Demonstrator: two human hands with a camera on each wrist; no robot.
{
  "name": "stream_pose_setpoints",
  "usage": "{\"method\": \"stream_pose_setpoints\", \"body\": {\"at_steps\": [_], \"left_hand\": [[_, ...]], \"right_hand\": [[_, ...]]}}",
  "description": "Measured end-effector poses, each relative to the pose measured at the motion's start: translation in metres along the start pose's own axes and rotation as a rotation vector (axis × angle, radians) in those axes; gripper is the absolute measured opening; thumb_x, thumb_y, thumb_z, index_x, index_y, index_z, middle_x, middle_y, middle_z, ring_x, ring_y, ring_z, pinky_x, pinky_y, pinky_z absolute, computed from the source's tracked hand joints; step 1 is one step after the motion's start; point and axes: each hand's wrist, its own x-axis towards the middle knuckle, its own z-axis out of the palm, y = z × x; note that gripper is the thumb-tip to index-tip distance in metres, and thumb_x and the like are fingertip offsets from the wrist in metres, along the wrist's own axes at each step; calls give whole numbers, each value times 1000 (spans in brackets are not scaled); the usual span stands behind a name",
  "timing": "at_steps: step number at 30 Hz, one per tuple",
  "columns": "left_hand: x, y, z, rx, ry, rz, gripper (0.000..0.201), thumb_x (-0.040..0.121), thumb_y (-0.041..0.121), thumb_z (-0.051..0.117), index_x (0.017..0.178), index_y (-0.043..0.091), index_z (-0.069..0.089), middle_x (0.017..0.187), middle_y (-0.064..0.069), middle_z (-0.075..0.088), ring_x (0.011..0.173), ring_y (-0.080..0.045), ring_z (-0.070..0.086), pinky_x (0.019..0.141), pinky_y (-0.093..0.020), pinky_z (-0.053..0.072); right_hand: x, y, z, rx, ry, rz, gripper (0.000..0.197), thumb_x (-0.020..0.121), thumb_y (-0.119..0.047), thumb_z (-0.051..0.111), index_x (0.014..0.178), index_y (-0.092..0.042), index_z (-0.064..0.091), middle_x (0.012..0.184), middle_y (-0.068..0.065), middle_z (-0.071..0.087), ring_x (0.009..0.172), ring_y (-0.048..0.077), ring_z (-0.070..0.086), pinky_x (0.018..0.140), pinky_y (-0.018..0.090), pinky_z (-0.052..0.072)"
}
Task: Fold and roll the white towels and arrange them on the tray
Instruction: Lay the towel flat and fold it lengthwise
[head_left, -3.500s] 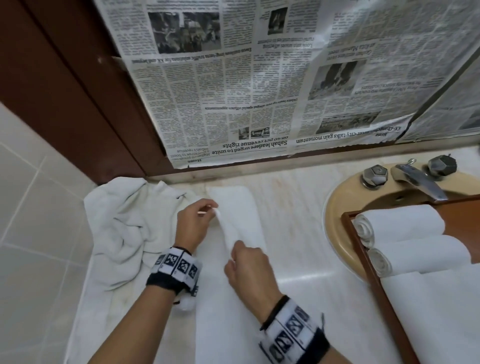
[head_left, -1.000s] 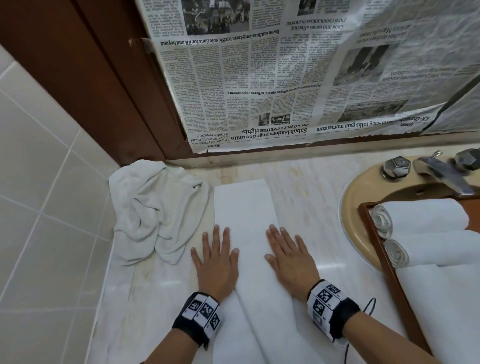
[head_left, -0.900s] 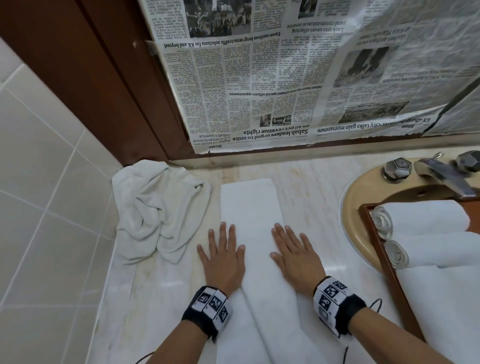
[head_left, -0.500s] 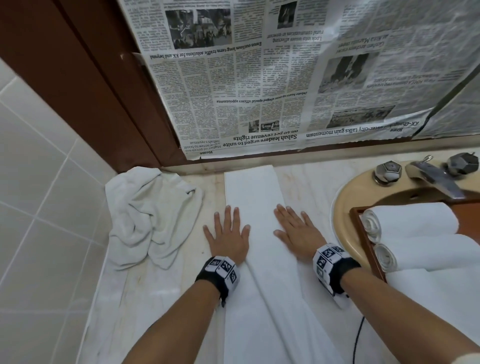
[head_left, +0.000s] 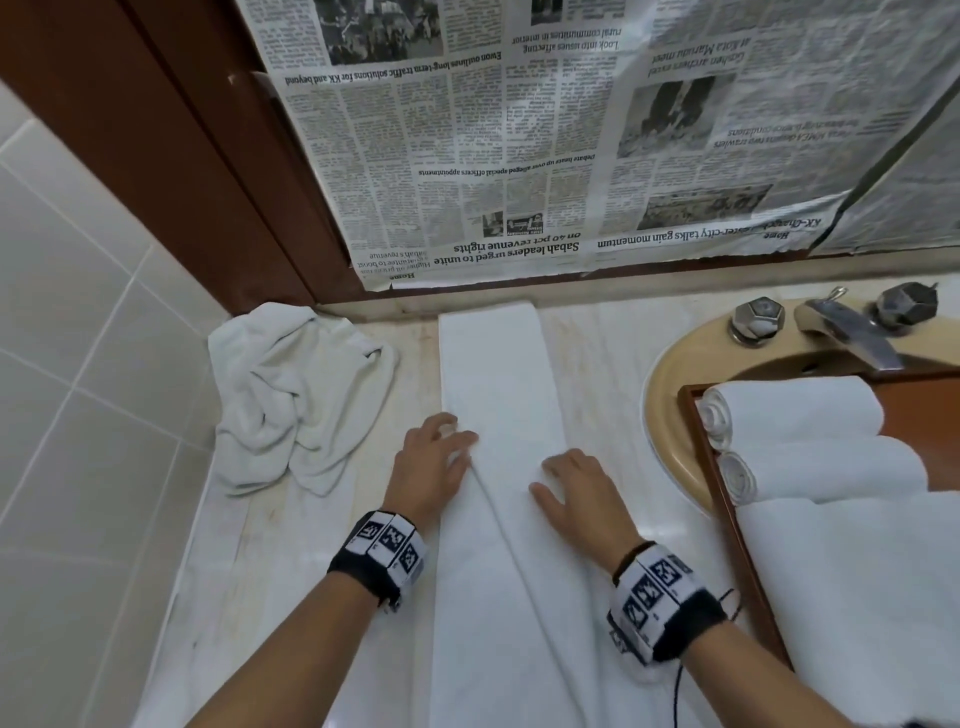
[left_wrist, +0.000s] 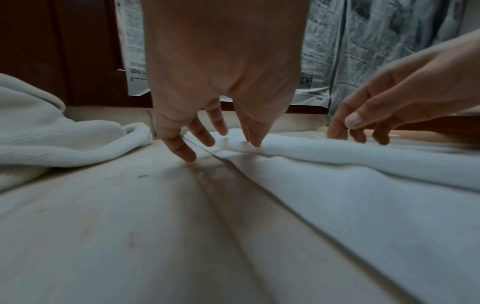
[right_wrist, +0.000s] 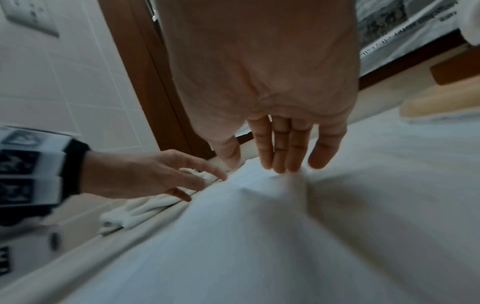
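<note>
Both hands rest flat-fingered and hold nothing: the left hand (head_left: 434, 467) touches the long left edge of the folded towel (head_left: 496, 384), one finger on the bare counter (head_left: 597, 353), while the right hand (head_left: 574, 493) presses fingertips onto the towel's right side. The strip runs from the counter's back edge toward its front edge, where a loose flap splays open (the fold is not closed there). Likely trouble: pressing unevenly could drag the layers askew, so a roll begun here would come out crooked. Beside it, at the back-left corner, lies a crumpled towel (head_left: 291, 395); rolled towels (head_left: 795, 410) sit on the tray (head_left: 722, 493) over the sink (head_left: 670, 374).
</note>
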Motion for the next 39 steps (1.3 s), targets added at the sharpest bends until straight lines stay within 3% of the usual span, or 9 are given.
{"method": "stream_pose_setpoints", "body": {"at_steps": [3,7,10,13,18,21,27,34,39], "left_hand": [[1,5,3,4,-42,72,31,95,22,59,124,32,67,135,8,47,111,-23,52,90,-44,50],[4,9,0,87,-121,89,26,98,25,55,121,28,66,129,9,52,111,-23,50,86,-44,51],[7,12,-7,133,-169,113,19,99,23,51,115,22,63,130,9,50,111,-26,49,83,-39,49],[5,10,-13,100,-195,159,22,99,23,52,118,26,63,131,10,49,109,-23,50,86,-38,49],[-6,-3,-21,-7,-120,126,17,93,24,62,103,35,71,118,14,52,98,-11,57,83,-33,50],[-11,-10,-23,-61,-77,82,16,92,17,62,96,30,71,114,11,54,91,-15,60,83,-31,49],[-16,-23,-23,-75,-12,49,14,89,10,65,99,14,72,105,-3,63,94,-23,63,86,-34,49],[-15,-25,-26,-84,-9,33,17,89,2,60,96,6,74,107,-8,67,98,-24,63,90,-36,50],[-14,-23,-27,-83,-37,16,15,87,-3,57,91,3,71,107,-7,61,94,-23,60,86,-29,48]], "right_hand": [[-18,-11,11,-59,-65,51,41,98,-44,49,127,-15,54,124,2,49,116,22,47,95,36,42],[-26,-26,14,-109,-93,102,30,99,-33,46,122,-14,52,121,2,50,110,23,51,87,34,42],[-28,-35,12,-112,-112,170,14,97,-24,45,107,-14,49,107,2,54,98,24,54,73,32,39],[-31,-46,10,-57,-104,195,8,97,-23,46,97,-15,47,94,0,58,84,23,53,65,32,38],[-39,-70,11,46,-36,132,16,97,-31,51,100,-16,55,85,-1,61,82,23,57,68,34,47],[-43,-85,15,98,-22,97,15,96,-32,54,99,-17,57,80,-2,61,78,21,59,69,36,50],[-43,-113,29,118,-31,45,12,95,-27,54,95,-15,57,77,1,62,77,23,58,69,37,50],[-42,-126,58,104,-118,59,18,95,-25,54,105,-11,55,95,9,63,82,27,60,71,37,52],[-45,-129,75,68,-192,69,26,95,-22,54,117,-10,49,100,13,61,87,30,58,74,37,50]]}}
